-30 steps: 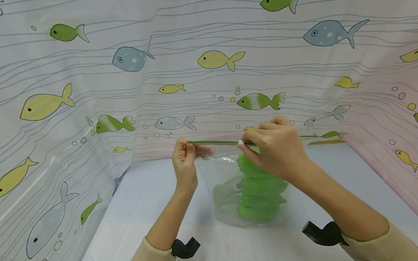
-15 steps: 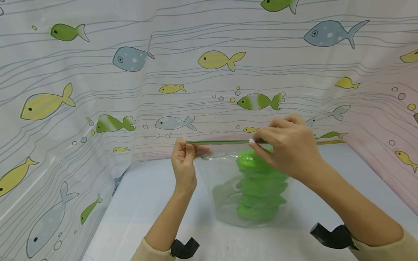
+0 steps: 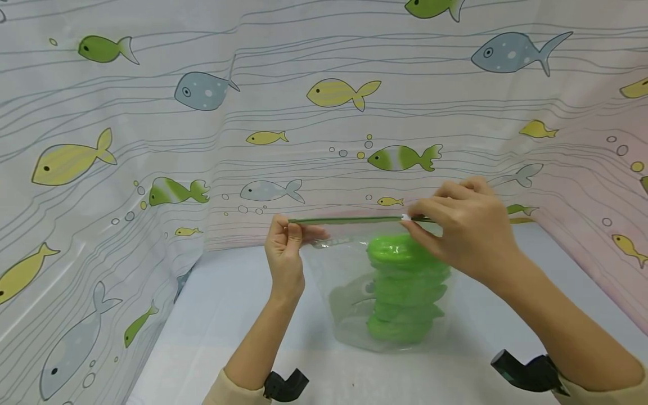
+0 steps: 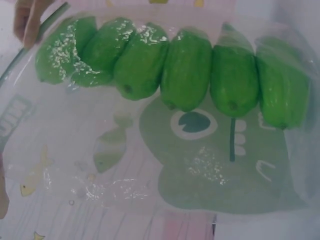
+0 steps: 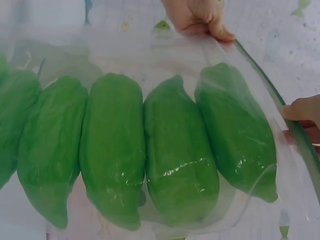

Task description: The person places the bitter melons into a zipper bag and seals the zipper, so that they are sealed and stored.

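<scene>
A clear zip bag stands upright on the table, its green zip strip stretched level along the top. My left hand pinches the strip's left end between thumb and fingers. With thumb and forefinger, my right hand grips the white zip slider toward the right of the strip. Inside the bag, several plump green vegetables with pointed tips lie stacked in a row, filling its right half in the head view. A pale green cartoon print shows on the bag. The strip's right end is hidden behind my right hand.
The white tabletop lies under the bag. A fish-patterned curtain hangs behind and along both sides. Black wrist cameras sit at both cuffs. A thin yellowish edge shows at the back right.
My right hand has slid rightward along the strip with the slider, exposing more strip to its left. My left hand and the bag have stayed nearly still.
</scene>
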Demonstrator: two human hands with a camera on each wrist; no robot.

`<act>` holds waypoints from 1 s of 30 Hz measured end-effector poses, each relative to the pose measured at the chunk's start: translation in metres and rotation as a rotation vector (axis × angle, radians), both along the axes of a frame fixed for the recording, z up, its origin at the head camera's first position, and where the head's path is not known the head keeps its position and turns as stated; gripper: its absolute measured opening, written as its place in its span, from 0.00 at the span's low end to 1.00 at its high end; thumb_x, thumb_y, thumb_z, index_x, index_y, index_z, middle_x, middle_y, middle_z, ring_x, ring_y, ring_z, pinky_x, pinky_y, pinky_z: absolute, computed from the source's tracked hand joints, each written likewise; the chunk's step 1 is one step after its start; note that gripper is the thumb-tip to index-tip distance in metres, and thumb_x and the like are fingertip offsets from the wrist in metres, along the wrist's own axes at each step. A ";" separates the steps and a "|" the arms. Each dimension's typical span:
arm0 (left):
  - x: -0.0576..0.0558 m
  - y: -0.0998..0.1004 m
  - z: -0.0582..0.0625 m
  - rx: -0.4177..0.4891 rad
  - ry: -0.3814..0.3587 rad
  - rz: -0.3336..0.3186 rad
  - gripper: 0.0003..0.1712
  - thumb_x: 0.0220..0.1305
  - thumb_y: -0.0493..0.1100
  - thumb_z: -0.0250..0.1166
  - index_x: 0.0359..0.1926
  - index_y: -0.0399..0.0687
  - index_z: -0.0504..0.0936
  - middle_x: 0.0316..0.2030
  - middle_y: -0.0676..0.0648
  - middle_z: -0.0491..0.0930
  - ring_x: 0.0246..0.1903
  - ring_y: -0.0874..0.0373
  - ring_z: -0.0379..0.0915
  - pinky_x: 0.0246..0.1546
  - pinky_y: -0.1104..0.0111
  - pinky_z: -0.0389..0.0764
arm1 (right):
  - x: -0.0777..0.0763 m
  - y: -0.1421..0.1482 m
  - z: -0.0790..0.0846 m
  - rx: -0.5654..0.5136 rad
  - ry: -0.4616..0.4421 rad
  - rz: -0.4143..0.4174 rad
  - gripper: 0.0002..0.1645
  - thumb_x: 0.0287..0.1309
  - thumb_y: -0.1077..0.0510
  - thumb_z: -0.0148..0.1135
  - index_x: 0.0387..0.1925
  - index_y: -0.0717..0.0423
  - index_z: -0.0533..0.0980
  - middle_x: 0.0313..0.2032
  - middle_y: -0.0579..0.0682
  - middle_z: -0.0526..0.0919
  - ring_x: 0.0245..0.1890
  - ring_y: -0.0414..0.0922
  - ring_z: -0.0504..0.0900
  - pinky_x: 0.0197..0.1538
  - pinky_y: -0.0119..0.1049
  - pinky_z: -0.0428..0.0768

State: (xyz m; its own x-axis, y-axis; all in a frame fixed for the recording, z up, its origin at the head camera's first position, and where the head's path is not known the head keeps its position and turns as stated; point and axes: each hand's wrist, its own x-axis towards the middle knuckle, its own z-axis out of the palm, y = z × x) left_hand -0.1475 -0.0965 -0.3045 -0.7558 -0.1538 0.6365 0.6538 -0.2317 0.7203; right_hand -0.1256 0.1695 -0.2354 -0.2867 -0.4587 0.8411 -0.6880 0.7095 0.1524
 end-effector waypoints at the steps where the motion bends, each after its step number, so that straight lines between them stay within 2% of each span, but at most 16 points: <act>1: 0.000 0.000 0.000 0.001 0.002 -0.001 0.14 0.72 0.41 0.50 0.28 0.39 0.66 0.27 0.51 0.85 0.27 0.57 0.84 0.32 0.68 0.81 | 0.000 0.001 0.000 0.000 -0.001 0.002 0.18 0.60 0.48 0.56 0.26 0.54 0.84 0.19 0.47 0.81 0.23 0.46 0.76 0.35 0.46 0.69; 9: 0.000 -0.001 -0.001 0.005 0.000 0.010 0.13 0.71 0.44 0.51 0.28 0.44 0.67 0.27 0.52 0.85 0.27 0.57 0.84 0.33 0.67 0.81 | 0.002 0.011 -0.001 -0.019 0.000 0.000 0.24 0.65 0.45 0.50 0.26 0.54 0.84 0.19 0.48 0.80 0.22 0.46 0.76 0.35 0.47 0.71; 13: -0.001 -0.002 -0.002 0.009 0.008 0.006 0.13 0.71 0.42 0.51 0.28 0.42 0.67 0.26 0.51 0.85 0.27 0.57 0.84 0.33 0.67 0.81 | 0.002 0.016 -0.001 -0.044 0.026 0.006 0.26 0.66 0.44 0.48 0.26 0.55 0.84 0.18 0.47 0.80 0.21 0.46 0.75 0.32 0.47 0.70; 21: -0.002 -0.004 -0.002 0.010 0.002 0.009 0.13 0.71 0.43 0.51 0.28 0.42 0.67 0.26 0.52 0.85 0.27 0.57 0.84 0.35 0.67 0.81 | 0.004 0.029 -0.001 -0.041 0.012 -0.030 0.27 0.65 0.43 0.48 0.26 0.56 0.84 0.19 0.49 0.82 0.22 0.47 0.77 0.32 0.48 0.70; 30: -0.002 -0.006 -0.002 0.005 -0.005 0.014 0.13 0.71 0.42 0.50 0.28 0.43 0.67 0.26 0.52 0.85 0.27 0.58 0.84 0.35 0.67 0.81 | 0.003 0.036 -0.004 -0.125 0.048 -0.023 0.31 0.67 0.39 0.47 0.22 0.54 0.83 0.18 0.49 0.82 0.20 0.48 0.77 0.31 0.52 0.70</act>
